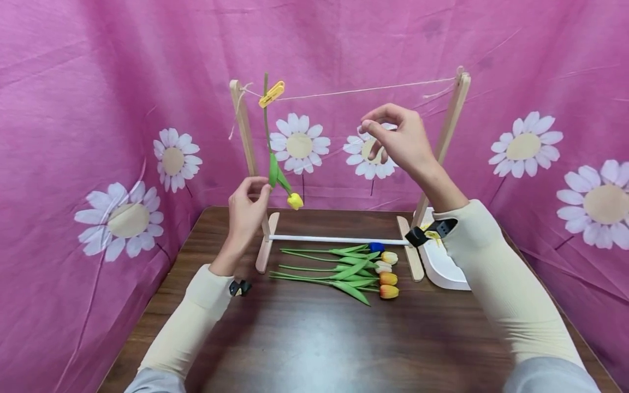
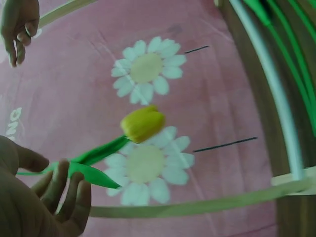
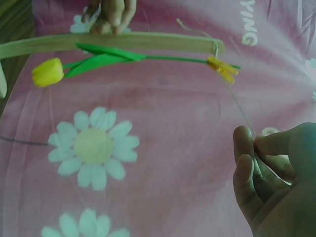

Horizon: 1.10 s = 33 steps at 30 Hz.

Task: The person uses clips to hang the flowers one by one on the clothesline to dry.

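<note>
A yellow tulip (image 1: 295, 201) hangs head down from a string (image 1: 363, 90), its stem pinned by a yellow clothespin (image 1: 272, 94). Beside its green leaves is my left hand (image 1: 248, 210), fingers loosely bent; the right wrist view shows that hand (image 3: 111, 15) apart from the tulip. My right hand (image 1: 400, 136) is raised below the string at the right, fingers loosely bent and nothing visible in them. From the right wrist, the string seems to run toward the fingertips, but the head view shows it higher up.
Wooden posts (image 1: 449, 123) on flat feet (image 1: 267, 245) carry the string. A white rod (image 1: 339, 239) joins them low down. Several tulips (image 1: 354, 270) with blue, white and orange heads lie in front. At the right stands a white tray (image 1: 444, 267) with yellow items, partly hidden by the right arm.
</note>
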Each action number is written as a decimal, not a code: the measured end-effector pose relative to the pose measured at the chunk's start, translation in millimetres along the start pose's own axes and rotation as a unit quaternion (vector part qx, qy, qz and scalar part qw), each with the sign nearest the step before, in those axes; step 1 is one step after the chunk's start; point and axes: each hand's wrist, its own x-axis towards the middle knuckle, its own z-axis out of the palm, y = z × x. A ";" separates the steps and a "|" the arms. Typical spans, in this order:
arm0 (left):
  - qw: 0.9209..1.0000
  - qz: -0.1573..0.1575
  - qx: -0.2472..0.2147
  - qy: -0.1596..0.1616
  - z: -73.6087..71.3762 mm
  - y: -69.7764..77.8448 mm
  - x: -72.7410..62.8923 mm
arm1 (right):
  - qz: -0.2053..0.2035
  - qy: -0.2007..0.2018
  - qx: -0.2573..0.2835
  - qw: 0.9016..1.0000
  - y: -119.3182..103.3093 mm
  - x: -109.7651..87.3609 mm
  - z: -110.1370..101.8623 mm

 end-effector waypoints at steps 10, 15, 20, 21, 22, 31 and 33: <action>0.990 -0.022 0.001 -0.141 -10.7 -43.8 -29.0 | 0.014 -0.012 -0.071 0.997 27.4 -25.8 -32.6; 0.979 -0.030 0.016 -0.200 -14.8 -57.4 -40.0 | 0.021 -0.025 -0.111 0.993 40.4 -34.8 -48.0; 0.967 -0.010 0.025 -0.252 -14.0 -69.5 -50.7 | 0.052 -0.033 -0.140 0.988 53.8 -43.4 -63.4; 0.965 -0.006 0.027 -0.262 -13.5 -71.6 -52.8 | 0.060 -0.036 -0.146 0.987 57.1 -45.4 -66.6; 0.962 -0.002 0.031 -0.271 -13.3 -73.8 -54.9 | 0.066 -0.039 -0.154 0.985 60.7 -47.4 -69.9; 0.932 0.059 0.073 -0.351 -8.6 -86.6 -69.5 | 0.109 -0.082 -0.225 0.965 106.7 -69.9 -102.4; 0.922 0.068 0.088 -0.371 -7.6 -88.7 -71.7 | 0.130 -0.102 -0.219 0.962 116.5 -74.7 -109.0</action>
